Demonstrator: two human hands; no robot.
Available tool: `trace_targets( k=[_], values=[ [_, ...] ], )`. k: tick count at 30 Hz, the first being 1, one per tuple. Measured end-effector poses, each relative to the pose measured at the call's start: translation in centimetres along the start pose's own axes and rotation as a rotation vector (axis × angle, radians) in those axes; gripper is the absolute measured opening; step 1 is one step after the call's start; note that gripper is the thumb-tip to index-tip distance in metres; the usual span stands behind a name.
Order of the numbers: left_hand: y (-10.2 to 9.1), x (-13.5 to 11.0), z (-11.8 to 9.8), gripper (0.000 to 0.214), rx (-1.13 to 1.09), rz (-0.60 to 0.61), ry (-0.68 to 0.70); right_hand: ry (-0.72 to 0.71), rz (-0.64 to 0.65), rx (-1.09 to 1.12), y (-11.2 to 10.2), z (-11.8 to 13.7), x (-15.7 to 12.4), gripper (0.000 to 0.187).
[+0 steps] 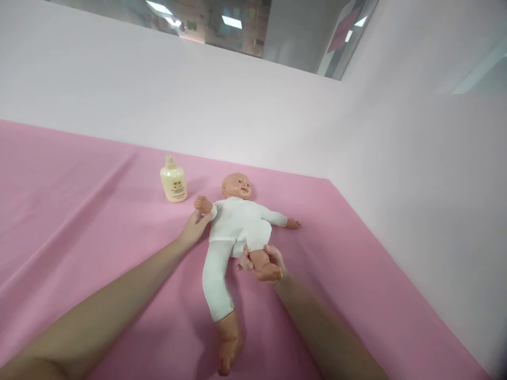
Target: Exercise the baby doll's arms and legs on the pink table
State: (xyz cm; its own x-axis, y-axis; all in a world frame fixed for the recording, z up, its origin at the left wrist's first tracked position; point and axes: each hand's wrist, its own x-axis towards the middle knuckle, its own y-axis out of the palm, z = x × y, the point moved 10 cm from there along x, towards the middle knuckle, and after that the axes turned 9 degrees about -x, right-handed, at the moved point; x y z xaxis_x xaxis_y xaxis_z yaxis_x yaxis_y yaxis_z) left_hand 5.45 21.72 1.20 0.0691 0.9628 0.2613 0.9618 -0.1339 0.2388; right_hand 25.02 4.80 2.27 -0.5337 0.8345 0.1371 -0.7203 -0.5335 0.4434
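Note:
A baby doll (237, 217) with a white cloth body lies on its back on the pink sheet (130, 295), its head toward the wall. My left hand (196, 226) is at the doll's arm on the left side, by the wrist; the doll's arm and hand cover most of my fingers. My right hand (275, 258) is wrapped round the doll's lower leg on the right, which is bent and raised. The doll's other leg (217, 279) stretches toward me. Its other arm (275, 217) lies out to the right.
A pump bottle (174, 182) of pale yellow liquid stands left of the doll's head. A white wall (178, 100) borders the sheet at the back, and another wall (420, 174) borders it on the right. Above the back wall is a window (222, 26).

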Motion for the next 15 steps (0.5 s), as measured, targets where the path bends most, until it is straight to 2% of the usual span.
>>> trace_targets(
  k=[4, 7, 10, 12, 15],
  values=[
    [-1.4, 0.2, 1.3, 0.075, -0.245, -0.166, -0.082, 0.049, 0.159, 0.026, 0.8, -1.6, -0.7, 0.061],
    [-2.2, 0.3, 1.9, 0.066, -0.335, -0.277, -0.113, 0.247, 0.376, -0.029, 2.3, -4.2, -1.6, 0.071],
    [-2.9, 0.5, 2.4, 0.058, -0.378, -0.356, -0.141, 0.425, 0.593, -0.167, 3.7, -6.0, -2.9, 0.072],
    [-3.3, 0.6, 2.7, 0.053, -0.407, -0.389, -0.151, 0.449, 0.649, -0.208, 4.2, -5.9, -3.1, 0.073],
    [-3.5, 0.8, 2.9, 0.050, -0.423, -0.405, -0.158, 0.454, 0.659, -0.211, 4.4, -5.5, -3.0, 0.078]
  ],
)
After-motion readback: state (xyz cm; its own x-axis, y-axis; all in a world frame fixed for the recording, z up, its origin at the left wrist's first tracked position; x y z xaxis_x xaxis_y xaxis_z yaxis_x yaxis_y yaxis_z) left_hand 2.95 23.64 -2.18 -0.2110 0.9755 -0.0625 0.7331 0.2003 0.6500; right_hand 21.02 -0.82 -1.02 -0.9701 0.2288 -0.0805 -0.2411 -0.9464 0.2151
